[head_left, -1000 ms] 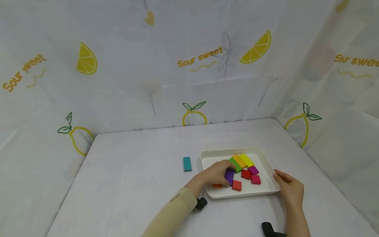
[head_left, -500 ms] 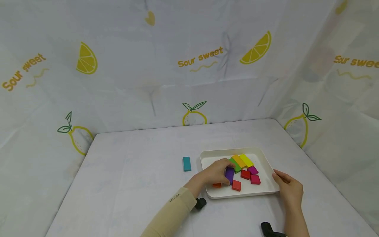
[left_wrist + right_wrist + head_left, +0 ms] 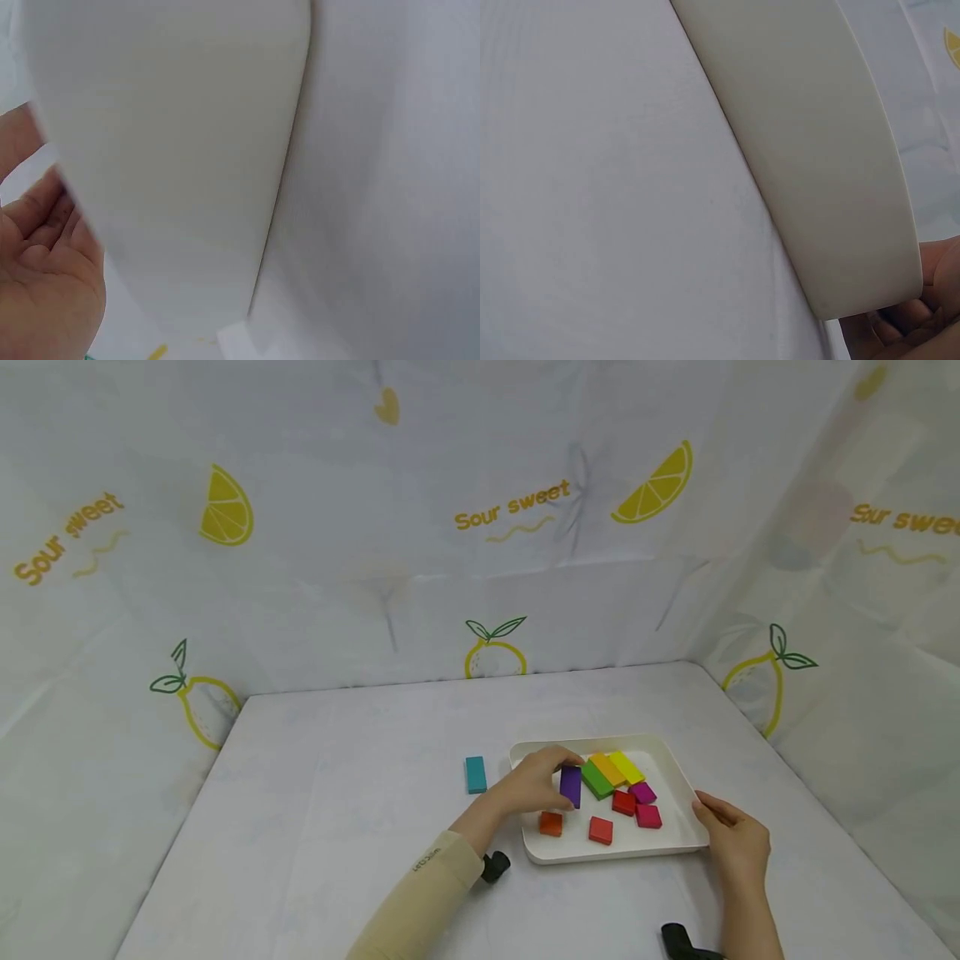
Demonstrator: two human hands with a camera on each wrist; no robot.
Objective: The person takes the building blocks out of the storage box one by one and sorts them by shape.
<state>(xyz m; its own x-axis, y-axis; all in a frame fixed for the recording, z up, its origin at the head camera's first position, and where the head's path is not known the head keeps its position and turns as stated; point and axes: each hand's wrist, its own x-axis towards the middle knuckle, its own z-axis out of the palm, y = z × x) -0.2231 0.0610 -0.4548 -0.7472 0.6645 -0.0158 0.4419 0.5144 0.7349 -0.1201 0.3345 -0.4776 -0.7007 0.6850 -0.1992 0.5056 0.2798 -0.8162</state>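
In the head view my left hand (image 3: 525, 783) pinches a purple rectangular block (image 3: 570, 787) between thumb and fingers, over the left part of a white tray (image 3: 637, 841). My right hand (image 3: 738, 843) grips the tray's right edge, thumb at the rim. A green block (image 3: 597, 780), an orange block (image 3: 607, 770) and a yellow block (image 3: 626, 767) lie side by side in the tray. Smaller blocks lie nearer: orange-red (image 3: 551, 824), coral (image 3: 601, 830), red (image 3: 623, 802), pink (image 3: 648, 816) and magenta (image 3: 642, 792). The tray's outer wall (image 3: 172, 150) hides the purple block in the left wrist view.
A teal block (image 3: 476, 774) lies on the white-covered table (image 3: 337, 810), just left of the tray. White curtains (image 3: 337, 568) with lemon prints stand behind and at both sides. Black wrist-camera parts (image 3: 495, 867) show by the left wrist, and others (image 3: 678, 941) near the right.
My left hand has moved a little left and away from me with the purple block, off the green block's side. The orange-red block now shows fully. My right hand stays at the tray's edge.
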